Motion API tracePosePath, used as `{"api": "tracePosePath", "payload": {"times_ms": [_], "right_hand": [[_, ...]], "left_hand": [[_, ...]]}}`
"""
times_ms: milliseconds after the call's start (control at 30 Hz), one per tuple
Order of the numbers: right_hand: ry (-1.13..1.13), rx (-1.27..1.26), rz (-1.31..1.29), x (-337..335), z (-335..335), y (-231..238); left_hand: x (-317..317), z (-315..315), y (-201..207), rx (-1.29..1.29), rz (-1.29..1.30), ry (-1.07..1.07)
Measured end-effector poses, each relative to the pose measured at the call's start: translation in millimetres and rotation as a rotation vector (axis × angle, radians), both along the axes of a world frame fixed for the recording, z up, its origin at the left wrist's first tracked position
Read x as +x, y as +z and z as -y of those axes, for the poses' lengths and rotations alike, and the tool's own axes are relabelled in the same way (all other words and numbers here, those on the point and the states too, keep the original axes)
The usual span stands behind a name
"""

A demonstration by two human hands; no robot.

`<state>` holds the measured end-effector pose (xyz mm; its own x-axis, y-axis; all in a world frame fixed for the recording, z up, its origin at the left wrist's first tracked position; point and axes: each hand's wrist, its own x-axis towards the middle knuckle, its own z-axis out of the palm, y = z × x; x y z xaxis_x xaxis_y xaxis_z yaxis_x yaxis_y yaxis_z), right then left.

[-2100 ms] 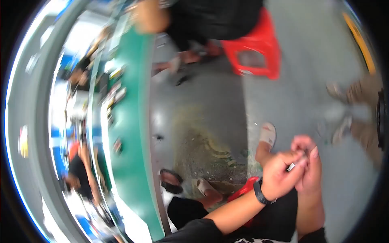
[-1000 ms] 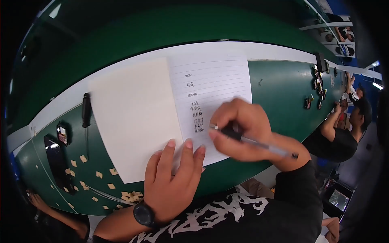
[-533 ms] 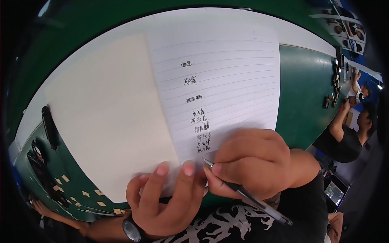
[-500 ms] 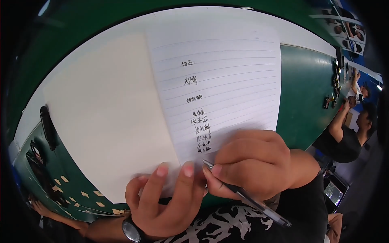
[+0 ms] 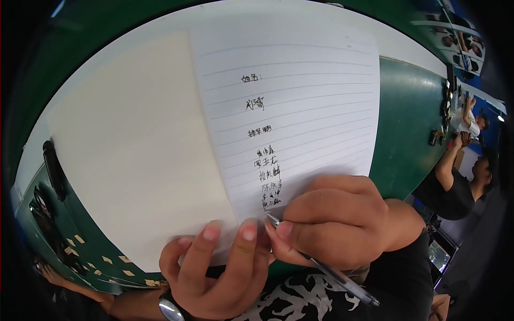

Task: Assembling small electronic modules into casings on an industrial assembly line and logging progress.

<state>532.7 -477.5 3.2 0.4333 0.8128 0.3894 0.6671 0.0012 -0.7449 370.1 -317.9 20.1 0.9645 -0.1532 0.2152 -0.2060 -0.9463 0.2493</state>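
Observation:
An open notebook (image 5: 144, 117) lies before me, its left page blank and cream, its right page white with ruled lines. Several short rows of dark handwriting (image 5: 258, 130) run down the right page. My right hand (image 5: 337, 222) grips a clear-barrelled pen (image 5: 342, 281), whose tip meets the paper just below the lowest written row. Fingers spread, my left hand (image 5: 217, 273) rests on the notebook's bottom edge, close to the pen tip. A watch (image 5: 170, 310) sits on my left wrist.
Green table surface (image 5: 407, 123) shows right of the notebook. A black cylindrical object (image 5: 53, 170) lies at its left edge, with glasses-like dark items (image 5: 45, 216) and small tan pieces (image 5: 107, 260) nearby. Another person's hand (image 5: 51, 274) is at far left; a person in black (image 5: 455, 182) sits right.
The pen tip has shifted slightly left and down, and a small new mark appears under the last row. The view has moved a little closer to the page.

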Motion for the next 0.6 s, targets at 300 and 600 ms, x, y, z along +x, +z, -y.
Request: {"api": "tracePosePath", "payload": {"times_ms": [300,600], "right_hand": [[-0.005,-0.009,0.002,1.4,1.3,1.7],[0.04,-0.009,-0.113,7.2,4.2,5.1]], "left_hand": [[2.9,6.5,-1.0,-0.078,0.023,0.083],[-0.8,8.8,-7.6,-0.088,0.037,0.163]]}}
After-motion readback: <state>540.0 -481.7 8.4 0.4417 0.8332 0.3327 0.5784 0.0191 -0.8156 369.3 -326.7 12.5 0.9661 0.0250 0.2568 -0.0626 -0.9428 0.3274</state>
